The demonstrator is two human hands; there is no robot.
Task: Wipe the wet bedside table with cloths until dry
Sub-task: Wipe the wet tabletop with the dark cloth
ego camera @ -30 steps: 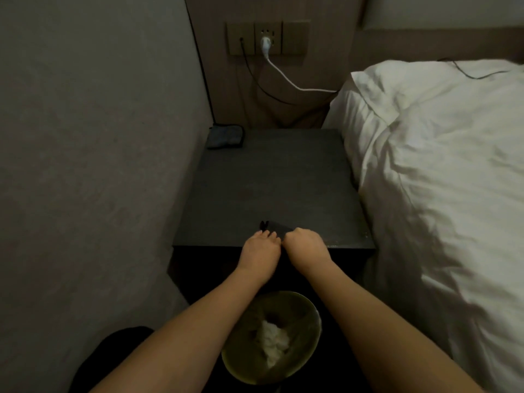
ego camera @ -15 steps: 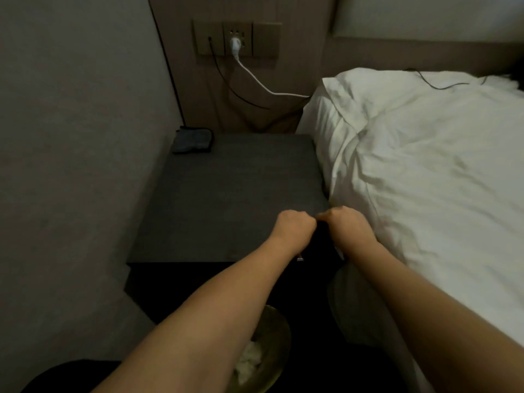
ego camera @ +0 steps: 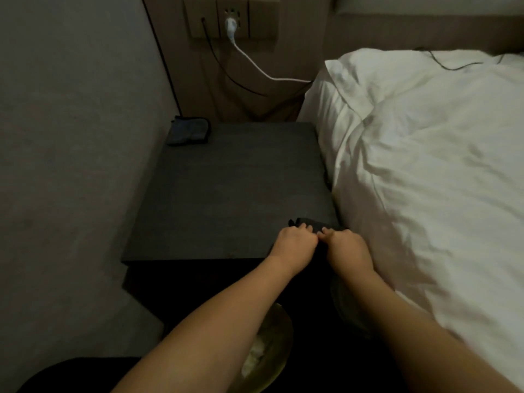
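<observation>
Wiping step: I see left hand (ego camera: pixel 295 246) and right hand (ego camera: pixel 347 248), both curled onto a dark cloth (ego camera: pixel 313 222) at the bedside table (ego camera: pixel 226 194)'s 5 o'clock corner; next, I judge, sweep toward 11 o'clock.

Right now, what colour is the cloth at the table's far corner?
Blue cloth, dark-edged; head view.

The worktop (ego camera: pixel 226 194) is dark grey. A blue cloth (ego camera: pixel 188 131) has a black edge. The other cloth (ego camera: pixel 312 222) is black. The bed (ego camera: pixel 425 165) is white. The cable (ego camera: pixel 255 66) is white too.
</observation>
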